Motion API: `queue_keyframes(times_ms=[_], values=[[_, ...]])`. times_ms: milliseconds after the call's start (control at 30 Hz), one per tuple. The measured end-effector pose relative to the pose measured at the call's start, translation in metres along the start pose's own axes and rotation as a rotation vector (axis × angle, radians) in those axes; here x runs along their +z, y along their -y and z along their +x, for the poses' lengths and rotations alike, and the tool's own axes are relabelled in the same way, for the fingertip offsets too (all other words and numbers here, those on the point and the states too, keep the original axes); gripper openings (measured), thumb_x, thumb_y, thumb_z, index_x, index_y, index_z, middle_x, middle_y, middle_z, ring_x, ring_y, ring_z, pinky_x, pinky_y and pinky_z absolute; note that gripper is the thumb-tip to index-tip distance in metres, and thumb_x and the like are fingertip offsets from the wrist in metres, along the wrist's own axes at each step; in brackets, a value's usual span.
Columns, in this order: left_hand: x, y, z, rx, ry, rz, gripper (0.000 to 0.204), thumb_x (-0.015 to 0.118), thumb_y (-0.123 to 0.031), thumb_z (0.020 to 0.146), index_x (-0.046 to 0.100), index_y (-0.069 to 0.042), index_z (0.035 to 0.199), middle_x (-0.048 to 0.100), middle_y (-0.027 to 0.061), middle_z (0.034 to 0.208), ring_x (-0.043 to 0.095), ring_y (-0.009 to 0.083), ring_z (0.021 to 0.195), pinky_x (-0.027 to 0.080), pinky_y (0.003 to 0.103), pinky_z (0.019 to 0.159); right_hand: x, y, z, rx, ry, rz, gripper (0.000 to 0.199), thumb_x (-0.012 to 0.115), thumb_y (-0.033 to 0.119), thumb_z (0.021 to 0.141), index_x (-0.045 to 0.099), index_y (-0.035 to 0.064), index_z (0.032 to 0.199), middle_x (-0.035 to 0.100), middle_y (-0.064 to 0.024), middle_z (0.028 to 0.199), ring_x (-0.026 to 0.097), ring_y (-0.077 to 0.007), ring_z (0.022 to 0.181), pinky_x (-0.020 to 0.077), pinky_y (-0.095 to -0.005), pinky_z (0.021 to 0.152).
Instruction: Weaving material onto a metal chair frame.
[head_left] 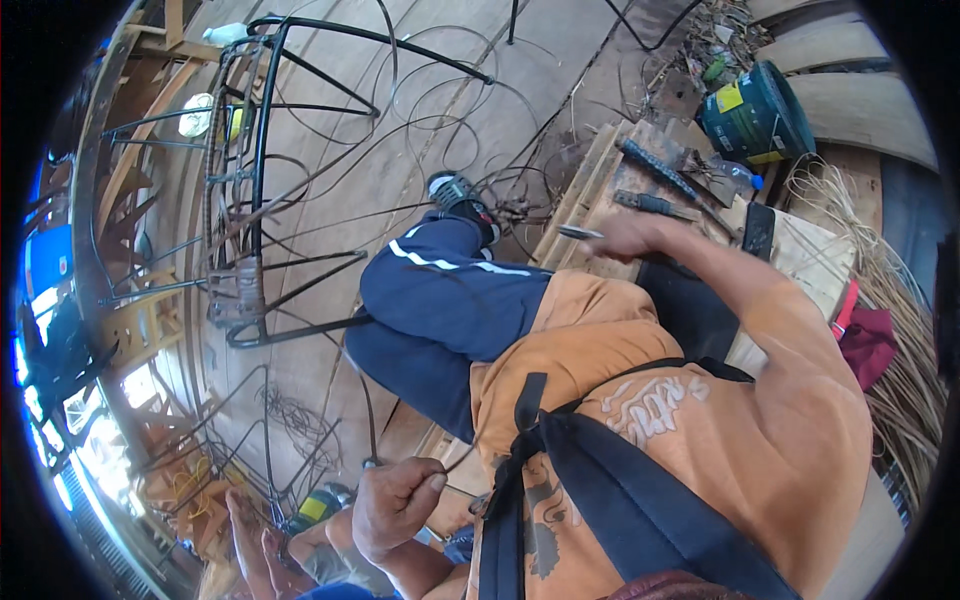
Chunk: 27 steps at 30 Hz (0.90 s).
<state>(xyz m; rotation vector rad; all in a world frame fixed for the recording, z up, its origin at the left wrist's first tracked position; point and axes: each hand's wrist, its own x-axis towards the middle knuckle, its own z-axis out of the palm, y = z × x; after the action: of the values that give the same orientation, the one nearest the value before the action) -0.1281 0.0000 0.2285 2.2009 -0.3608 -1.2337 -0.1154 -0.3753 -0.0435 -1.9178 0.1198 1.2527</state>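
Note:
My left hand (395, 505) is closed in a fist at the bottom, with a thin dark cane strand (461, 459) coming out beside the thumb. My right hand (625, 237) is over the wooden bench, its fingers closed around a small metal tool (580, 232). Only the tool's pointed grey end shows, so its kind is unclear. Just beyond that hand lie a dark hand tool (652, 205) and a long ridged black bar (670, 173). A black metal chair frame (262, 180), partly bound with brown cane, stands left of my legs.
Loose cane strands (440, 110) curl over the plank floor. A dark green bucket (757, 112), a plastic bottle (735, 175) and a bundle of long cane (905, 350) are at the right. Another person's bare feet and legs (255, 545) show at the lower left.

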Motion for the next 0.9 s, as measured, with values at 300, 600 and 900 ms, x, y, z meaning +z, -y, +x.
queue_keyframes(times_ms=[300,600,900], values=[[0.05,0.06,0.081,-0.049,-0.647,-0.205,0.01,0.055,-0.009,0.083,0.057,0.0,0.087,0.051,0.006,0.063,0.046,0.0106,0.056,0.039,0.025,0.053,0.022,-0.004,-0.068,0.299,-0.144,-0.508,0.055,0.056,0.042,0.078,0.051,0.0001,0.113,0.058,-0.0238,0.101,0.056,-0.035,0.098,0.044,-0.0429,0.083],[0.056,0.078,0.079,-0.173,-0.543,-0.27,0.011,0.055,-0.009,0.083,0.057,0.001,0.089,0.054,0.0089,0.069,0.049,0.0144,0.06,0.041,0.026,0.057,0.013,0.031,0.23,0.053,-0.365,-0.176,0.073,0.068,0.015,0.067,0.031,0.0086,0.13,0.057,-0.0261,0.098,0.056,-0.0408,0.092,0.0451,-0.0439,0.081],[0.01,0.052,0.097,0.062,-0.746,0.27,0.015,0.059,-0.005,0.074,0.06,-0.005,0.089,0.055,0.0091,0.087,0.054,0.0283,0.077,0.041,0.036,0.067,-0.024,-0.002,0.244,0.11,-0.139,0.34,0.032,0.059,0.025,0.079,0.056,0.0016,0.101,0.061,-0.0105,0.082,0.061,-0.02,0.064,0.0512,-0.038,0.053]])
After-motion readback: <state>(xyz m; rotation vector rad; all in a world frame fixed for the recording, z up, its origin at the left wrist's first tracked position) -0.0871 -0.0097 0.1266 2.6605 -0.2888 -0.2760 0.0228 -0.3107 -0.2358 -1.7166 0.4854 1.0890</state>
